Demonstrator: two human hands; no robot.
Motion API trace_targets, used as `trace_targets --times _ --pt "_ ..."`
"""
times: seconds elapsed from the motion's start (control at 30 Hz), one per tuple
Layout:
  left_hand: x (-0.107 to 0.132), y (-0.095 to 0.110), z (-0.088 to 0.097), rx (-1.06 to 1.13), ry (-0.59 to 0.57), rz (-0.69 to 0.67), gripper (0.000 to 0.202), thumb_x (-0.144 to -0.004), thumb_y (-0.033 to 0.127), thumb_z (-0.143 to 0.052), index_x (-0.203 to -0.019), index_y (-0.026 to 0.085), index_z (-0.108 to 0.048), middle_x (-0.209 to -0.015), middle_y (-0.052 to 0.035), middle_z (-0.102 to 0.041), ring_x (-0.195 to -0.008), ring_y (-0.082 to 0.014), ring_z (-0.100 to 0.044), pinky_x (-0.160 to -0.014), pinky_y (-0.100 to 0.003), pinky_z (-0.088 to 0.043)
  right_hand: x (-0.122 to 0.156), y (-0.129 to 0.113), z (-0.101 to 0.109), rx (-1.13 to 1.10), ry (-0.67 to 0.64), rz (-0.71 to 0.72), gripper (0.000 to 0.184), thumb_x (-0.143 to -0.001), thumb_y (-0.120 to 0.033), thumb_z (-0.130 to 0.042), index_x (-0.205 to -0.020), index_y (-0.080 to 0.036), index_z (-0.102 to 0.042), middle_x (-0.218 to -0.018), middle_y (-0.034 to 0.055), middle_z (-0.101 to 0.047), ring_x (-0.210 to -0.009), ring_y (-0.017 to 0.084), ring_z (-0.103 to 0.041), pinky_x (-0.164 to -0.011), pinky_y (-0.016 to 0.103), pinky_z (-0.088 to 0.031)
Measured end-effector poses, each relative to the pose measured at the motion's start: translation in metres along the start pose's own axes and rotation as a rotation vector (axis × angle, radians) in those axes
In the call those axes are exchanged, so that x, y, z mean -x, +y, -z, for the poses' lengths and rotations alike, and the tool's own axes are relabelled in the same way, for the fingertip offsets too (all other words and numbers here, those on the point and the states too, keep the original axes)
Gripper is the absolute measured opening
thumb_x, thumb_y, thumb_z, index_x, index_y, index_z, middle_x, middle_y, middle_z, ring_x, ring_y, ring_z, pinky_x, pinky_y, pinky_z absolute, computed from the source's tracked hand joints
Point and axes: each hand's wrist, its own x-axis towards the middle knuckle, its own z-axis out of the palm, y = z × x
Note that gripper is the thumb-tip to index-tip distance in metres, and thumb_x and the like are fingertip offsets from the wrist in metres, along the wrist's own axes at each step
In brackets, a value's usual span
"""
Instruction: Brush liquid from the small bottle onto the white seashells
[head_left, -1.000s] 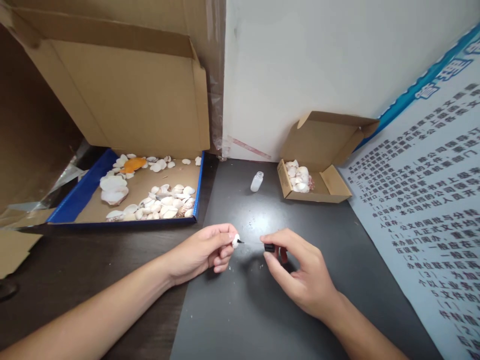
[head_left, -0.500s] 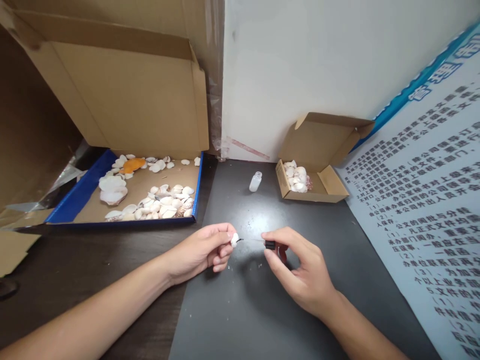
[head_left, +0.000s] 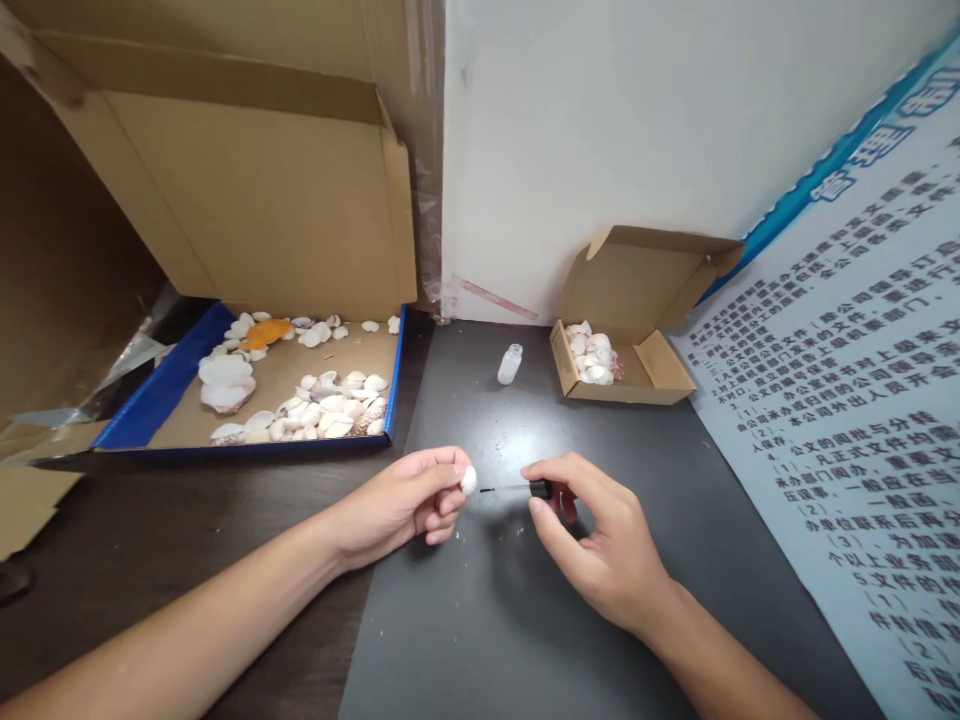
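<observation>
My left hand point(head_left: 409, 503) pinches a small white shell point(head_left: 469, 481) between thumb and fingers, just above the dark mat point(head_left: 495, 610). My right hand point(head_left: 592, 535) is closed on the black cap of a thin brush point(head_left: 517, 489), whose fine stem points left at the shell with a small gap between tip and shell. Something red shows under my right fingers; I cannot make out what it is. A small clear bottle point(head_left: 510, 363) stands uncapped on the mat behind my hands.
A blue-edged cardboard tray point(head_left: 172, 375) at the left holds several white shells and one orange one. A small open carton point(head_left: 645, 375) at the back right holds more shells. A printed poster point(head_left: 855, 420) leans along the right side, a white wall behind.
The brush tip touched the shell a second ago; my right hand has drawn it slightly right, leaving a small gap. My left hand has barely moved.
</observation>
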Motion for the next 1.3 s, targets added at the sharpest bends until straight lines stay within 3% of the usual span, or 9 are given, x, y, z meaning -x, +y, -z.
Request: trace_targets --times 0.13,0.3,0.43,0.57,0.73,0.9,1.07,1.3 --pt "0.0003 0.0002 -0.0010 0.001 -0.001 -0.001 0.026 -0.088 0.036 -0.064 -0.079 0.018 -0.050 -0.057 0.0072 -0.041 -0.048 -0.0053 -0.029 -0.047 -0.019 -0.030 0.0001 0.0004 -0.0002 -0.057 0.037 0.060 0.026 -0.088 -0.009 -0.057 -0.110 -0.022 -0.061 -0.081 -0.0002 -0.061 -0.063 0.011 -0.056 -0.057 0.024 -0.047" --pt "0.0003 0.0011 -0.0020 -0.002 0.006 0.000 0.028 -0.087 0.038 -0.066 -0.078 0.018 -0.049 -0.056 0.0075 -0.041 -0.048 -0.0053 -0.029 -0.047 -0.018 -0.029 0.0000 0.0007 0.0000 0.002 0.030 0.006 0.023 -0.088 -0.010 -0.057 -0.107 -0.021 -0.062 -0.077 -0.0006 -0.059 -0.062 0.012 -0.054 -0.055 0.025 -0.046" --pt "0.0001 0.0008 -0.0014 0.002 -0.001 -0.007 0.027 -0.088 0.036 -0.064 -0.078 0.017 -0.049 -0.056 0.0078 -0.039 -0.048 -0.0054 -0.027 -0.047 -0.018 -0.029 -0.0007 -0.0012 0.0008 -0.046 -0.002 0.031 0.024 -0.088 -0.010 -0.055 -0.109 -0.021 -0.061 -0.086 0.0016 -0.063 -0.064 0.012 -0.057 -0.057 0.025 -0.048" --pt "-0.0004 0.0000 -0.0007 0.000 -0.003 0.001 0.026 -0.089 0.035 -0.063 -0.077 0.017 -0.049 -0.056 0.0078 -0.038 -0.048 -0.0054 -0.026 -0.047 -0.018 -0.029 -0.0009 -0.0023 0.0013 0.009 -0.024 -0.017 0.021 -0.087 -0.010 -0.056 -0.103 -0.021 -0.063 -0.079 0.0002 -0.061 -0.061 0.013 -0.056 -0.055 0.026 -0.046" --pt "-0.0003 -0.0007 -0.0004 0.004 -0.003 0.001 0.025 -0.089 0.035 -0.063 -0.078 0.017 -0.049 -0.055 0.0082 -0.038 -0.048 -0.0057 -0.025 -0.046 -0.018 -0.029 -0.0001 -0.0017 0.0004 -0.071 0.014 0.048 0.025 -0.089 -0.010 -0.056 -0.110 -0.022 -0.061 -0.085 0.0014 -0.064 -0.064 0.012 -0.057 -0.058 0.025 -0.049" --pt "-0.0005 -0.0013 0.0007 0.000 -0.003 0.004 0.027 -0.089 0.037 -0.064 -0.078 0.017 -0.049 -0.056 0.0084 -0.037 -0.049 -0.0056 -0.025 -0.047 -0.018 -0.029 0.0002 -0.0023 0.0009 0.008 0.013 -0.003 0.019 -0.087 -0.011 -0.057 -0.103 -0.021 -0.063 -0.074 -0.0009 -0.058 -0.060 0.013 -0.054 -0.056 0.026 -0.046" --pt "-0.0009 -0.0009 -0.0001 0.000 -0.002 0.000 0.029 -0.088 0.040 -0.065 -0.078 0.018 -0.049 -0.056 0.0083 -0.037 -0.049 -0.0055 -0.024 -0.047 -0.018 -0.028 0.0009 -0.0013 -0.0005 -0.050 -0.028 0.027 0.022 -0.089 -0.011 -0.056 -0.108 -0.022 -0.061 -0.084 0.0019 -0.064 -0.064 0.013 -0.058 -0.056 0.025 -0.047" --pt "0.0002 -0.0005 -0.0006 0.000 0.002 -0.002 0.029 -0.088 0.039 -0.066 -0.078 0.018 -0.049 -0.057 0.0080 -0.037 -0.048 -0.0056 -0.024 -0.047 -0.018 -0.028 0.0002 -0.0007 0.0003 -0.032 0.010 -0.003 0.021 -0.090 -0.013 -0.056 -0.108 -0.022 -0.062 -0.081 0.0007 -0.063 -0.063 0.012 -0.057 -0.057 0.024 -0.047"
